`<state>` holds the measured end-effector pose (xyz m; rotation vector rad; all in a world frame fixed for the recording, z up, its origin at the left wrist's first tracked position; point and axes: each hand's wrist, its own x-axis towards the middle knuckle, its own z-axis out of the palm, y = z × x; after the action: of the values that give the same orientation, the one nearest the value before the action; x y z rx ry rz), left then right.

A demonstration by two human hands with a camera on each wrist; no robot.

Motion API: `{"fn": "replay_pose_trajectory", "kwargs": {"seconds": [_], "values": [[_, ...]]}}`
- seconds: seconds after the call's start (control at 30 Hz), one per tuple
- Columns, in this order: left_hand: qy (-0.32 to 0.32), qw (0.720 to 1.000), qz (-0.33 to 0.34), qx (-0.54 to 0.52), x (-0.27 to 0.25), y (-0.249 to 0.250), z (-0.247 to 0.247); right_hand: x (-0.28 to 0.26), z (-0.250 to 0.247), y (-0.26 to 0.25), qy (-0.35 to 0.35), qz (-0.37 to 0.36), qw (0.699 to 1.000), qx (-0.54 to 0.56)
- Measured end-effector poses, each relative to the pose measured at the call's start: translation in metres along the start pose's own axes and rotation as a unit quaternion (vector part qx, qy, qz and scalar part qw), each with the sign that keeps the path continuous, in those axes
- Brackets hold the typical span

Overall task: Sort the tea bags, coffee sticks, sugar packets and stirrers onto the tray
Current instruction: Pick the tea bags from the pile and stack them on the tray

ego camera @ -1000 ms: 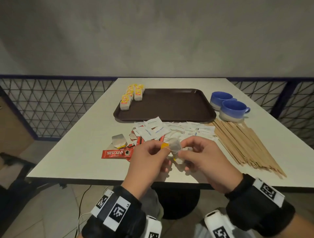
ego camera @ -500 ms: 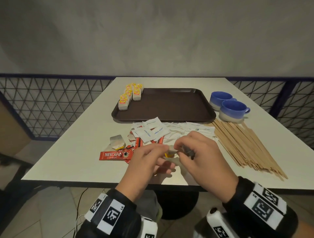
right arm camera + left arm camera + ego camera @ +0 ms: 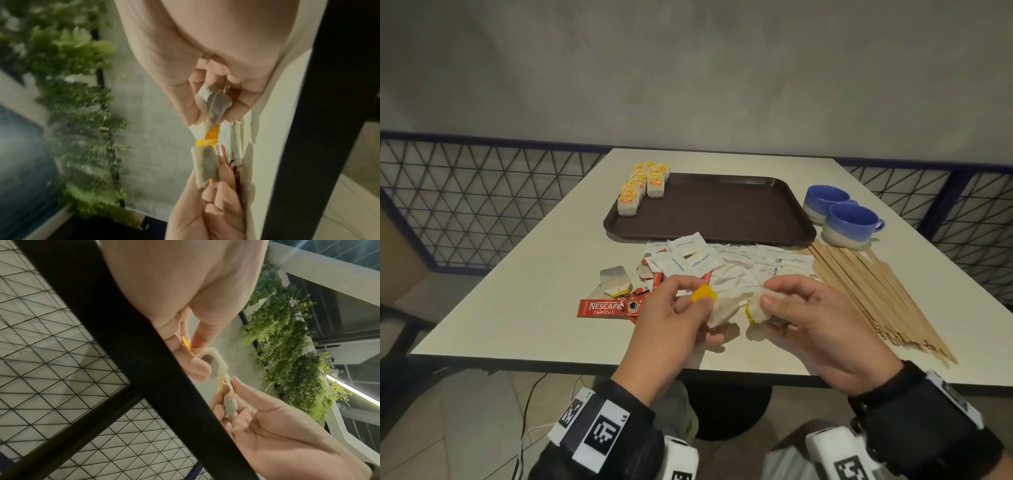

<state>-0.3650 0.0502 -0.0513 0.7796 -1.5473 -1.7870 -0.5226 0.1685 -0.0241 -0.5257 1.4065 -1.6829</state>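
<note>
Brown plastic makes up the tray [image 3: 722,212], a shallow rectangle with rounded corners lying at twelve o'clock on the white table [image 3: 517,281]. Only its ten o'clock corner is filled: two short rows of tea bags [image 3: 642,188], pale paper pouches with yellow labels, stand packed on edge. The rest of the tray floor is bare, so I judge the sorting to be at an early stage, with one kind nearly done and three untouched.

Near the table's front edge, the left hand [image 3: 674,329] pinches one soft, limp tea bag [image 3: 722,308] together with its yellow paper tag [image 3: 702,294]. The right hand [image 3: 815,318] pinches a second tea bag [image 3: 758,306] between thumb and fingers. The two bags hang just beside each other; whether their strings are tangled I cannot tell. Dark leaf shows through the thin paper in the wrist views.

One more loose tea bag [image 3: 614,281] lies flat at ten o'clock from the hands. Red glossy coffee sticks [image 3: 607,308] lie beside it, partly under a heap of flat white sugar packets [image 3: 688,262] at twelve o'clock. Thin pale wooden stirrers [image 3: 873,294] fan out at two o'clock, long flat strips reaching toward two blue cups [image 3: 849,222]. All these seem left to sort.
</note>
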Motion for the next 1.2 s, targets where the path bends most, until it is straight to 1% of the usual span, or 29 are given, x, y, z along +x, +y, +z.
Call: {"fn": "replay_pose_trajectory", "kwargs": {"seconds": [0.03, 0.1, 0.27, 0.37, 0.5, 0.6, 0.7, 0.87, 1.03, 1.2], "values": [[0.001, 1.0, 0.008, 0.014, 0.001, -0.002, -0.001, 0.001, 0.0, 0.001, -0.001, 0.015, 0.999, 0.035], [0.001, 0.999, 0.017, 0.039, 0.003, -0.006, -0.001, 0.002, 0.001, 0.002, -0.002, 0.023, 0.997, 0.076], [-0.008, 0.997, -0.005, 0.074, 0.003, -0.007, 0.003, 0.005, 0.004, 0.007, 0.005, 0.028, 0.993, 0.116], [-0.024, 0.995, -0.005, 0.096, 0.001, -0.005, 0.008, 0.006, 0.005, 0.008, 0.009, 0.035, 0.992, 0.124], [-0.056, 0.99, 0.042, 0.118, -0.004, -0.002, 0.012, 0.007, 0.007, 0.01, 0.013, 0.03, 0.993, 0.111], [-0.051, 0.984, 0.068, 0.158, -0.003, -0.004, 0.013, 0.006, 0.008, 0.011, 0.009, 0.016, 0.995, 0.094], [-0.039, 0.98, 0.068, 0.182, -0.002, -0.006, 0.014, 0.005, 0.008, 0.012, 0.01, 0.009, 0.996, 0.092], [-0.024, 0.981, 0.063, 0.182, -0.001, -0.007, 0.011, 0.006, 0.008, 0.013, 0.012, 0.0, 0.998, 0.062], [0.006, 0.99, 0.049, 0.134, 0.0, -0.006, 0.01, 0.004, 0.007, 0.012, 0.001, -0.015, 0.999, 0.03], [0.027, 0.994, 0.04, 0.097, -0.001, -0.007, 0.011, 0.004, 0.004, 0.013, 0.006, -0.02, 0.999, 0.038]]}}
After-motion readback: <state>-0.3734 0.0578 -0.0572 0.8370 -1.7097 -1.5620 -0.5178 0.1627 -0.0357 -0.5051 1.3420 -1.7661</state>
